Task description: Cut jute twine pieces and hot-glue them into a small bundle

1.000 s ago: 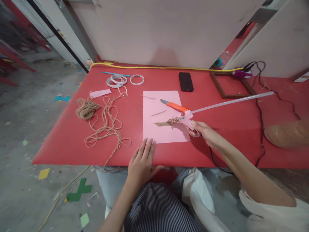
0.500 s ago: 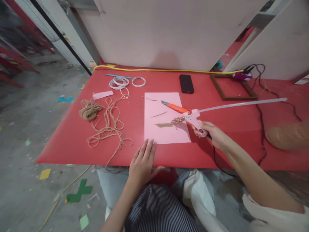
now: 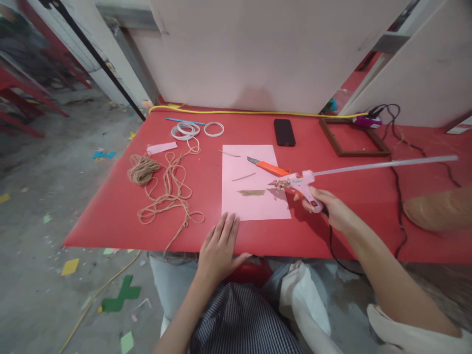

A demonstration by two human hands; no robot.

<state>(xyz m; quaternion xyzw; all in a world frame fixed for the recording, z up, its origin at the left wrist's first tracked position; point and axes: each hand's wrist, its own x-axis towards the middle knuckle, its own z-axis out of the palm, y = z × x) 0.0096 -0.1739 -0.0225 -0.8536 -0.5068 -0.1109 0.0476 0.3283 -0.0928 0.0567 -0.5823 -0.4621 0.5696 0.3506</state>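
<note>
My right hand [image 3: 326, 206] is wrapped round the handle of a pink glue gun [image 3: 300, 186], with a long clear glue stick [image 3: 383, 165] sticking out of its back. The nozzle points left, above the right part of a pink sheet of paper [image 3: 254, 209]. On the sheet lies a small patch of short twine pieces [image 3: 251, 192] side by side, with two loose strands above it. An orange utility knife [image 3: 271, 167] rests across the sheet's right edge, its blade showing. My left hand [image 3: 217, 248] lies flat at the table's front, fingertips on the sheet's lower left edge.
On the red table [image 3: 110, 216] are a ball of twine [image 3: 143, 169] with tangled loops, white tape rolls [image 3: 185, 130], a blue stick [image 3: 184, 121], a phone [image 3: 284, 132] and a wooden frame [image 3: 354, 147]. The gun's black cord [image 3: 334, 250] hangs over the front edge. Another person's arm [image 3: 438, 211] reaches in at right.
My right hand has drawn the glue gun slightly to the right, away from the twine pieces. My left hand stays in place. The view has shifted a little.
</note>
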